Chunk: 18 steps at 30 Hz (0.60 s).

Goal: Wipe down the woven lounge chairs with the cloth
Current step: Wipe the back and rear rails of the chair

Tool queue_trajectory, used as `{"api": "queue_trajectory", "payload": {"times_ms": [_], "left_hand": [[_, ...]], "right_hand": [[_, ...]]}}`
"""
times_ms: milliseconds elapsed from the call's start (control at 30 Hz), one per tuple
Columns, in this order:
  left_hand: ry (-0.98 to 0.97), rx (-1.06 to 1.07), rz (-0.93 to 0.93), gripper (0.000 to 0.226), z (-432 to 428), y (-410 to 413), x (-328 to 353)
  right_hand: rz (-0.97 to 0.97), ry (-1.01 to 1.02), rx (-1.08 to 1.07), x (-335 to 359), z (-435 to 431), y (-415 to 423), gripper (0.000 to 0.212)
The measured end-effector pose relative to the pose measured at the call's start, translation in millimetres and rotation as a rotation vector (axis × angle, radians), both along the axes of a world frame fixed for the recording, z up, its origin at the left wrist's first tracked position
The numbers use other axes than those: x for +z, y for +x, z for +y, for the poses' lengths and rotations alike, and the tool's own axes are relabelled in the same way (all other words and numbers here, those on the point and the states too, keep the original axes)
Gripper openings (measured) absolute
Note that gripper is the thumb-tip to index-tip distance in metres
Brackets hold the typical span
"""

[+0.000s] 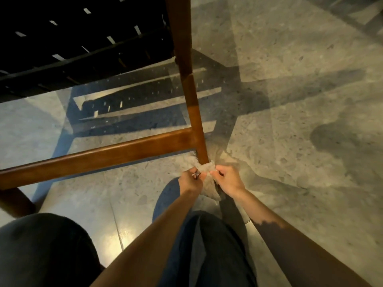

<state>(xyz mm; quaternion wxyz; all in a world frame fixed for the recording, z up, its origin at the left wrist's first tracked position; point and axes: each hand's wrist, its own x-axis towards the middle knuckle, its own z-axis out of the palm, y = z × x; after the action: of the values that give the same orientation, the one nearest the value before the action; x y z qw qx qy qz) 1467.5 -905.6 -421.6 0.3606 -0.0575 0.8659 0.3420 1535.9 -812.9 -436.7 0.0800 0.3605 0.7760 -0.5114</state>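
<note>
A lounge chair with a dark woven seat and a brown wooden frame fills the upper left. Its wooden leg runs down to the floor, joined by a low crossbar. A pale cloth is wrapped around the foot of that leg. My left hand grips the cloth on the left side, and my right hand grips it on the right. Both hands sit just in front of the leg's base, with the cloth hanging down between them.
The floor is grey speckled stone with strong shadows. My knees in dark trousers are at the bottom of the view. Another chair leg stands at the left edge. Part of other furniture shows at the top right.
</note>
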Motion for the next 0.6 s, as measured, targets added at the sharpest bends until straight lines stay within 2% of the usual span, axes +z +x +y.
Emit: {"api": "queue_trajectory", "payload": {"times_ms": [133,200,233,333,467,533,600], "left_hand": [[0.010,0.038,-0.040,0.018,-4.4,-7.6,11.3],[0.033,0.009,-0.022,0.006,-5.8,-14.8,23.9],[0.033,-0.020,-0.012,0.007,-6.0,-18.4,30.5],[0.138,-0.156,0.080,0.031,-5.4,-28.3,57.2],[0.318,-0.321,0.211,0.046,-3.8,-44.8,99.7],[0.260,-0.432,0.231,0.038,-1.3,-56.9,118.7],[0.159,-0.461,0.264,0.026,-4.1,-67.1,134.0]], "right_hand": [[-0.016,0.101,-0.039,13.7,-0.8,-4.1,0.009],[-0.002,0.157,-0.072,26.4,3.1,-4.1,0.020],[0.024,0.178,-0.067,33.1,6.0,-3.7,0.019],[0.114,0.231,0.014,53.4,15.0,-8.4,0.014],[0.310,0.097,0.051,86.3,22.4,-20.8,0.025],[0.377,0.047,0.073,103.3,23.8,-28.7,0.021],[0.413,0.092,0.082,116.3,22.8,-36.3,0.020]]}}
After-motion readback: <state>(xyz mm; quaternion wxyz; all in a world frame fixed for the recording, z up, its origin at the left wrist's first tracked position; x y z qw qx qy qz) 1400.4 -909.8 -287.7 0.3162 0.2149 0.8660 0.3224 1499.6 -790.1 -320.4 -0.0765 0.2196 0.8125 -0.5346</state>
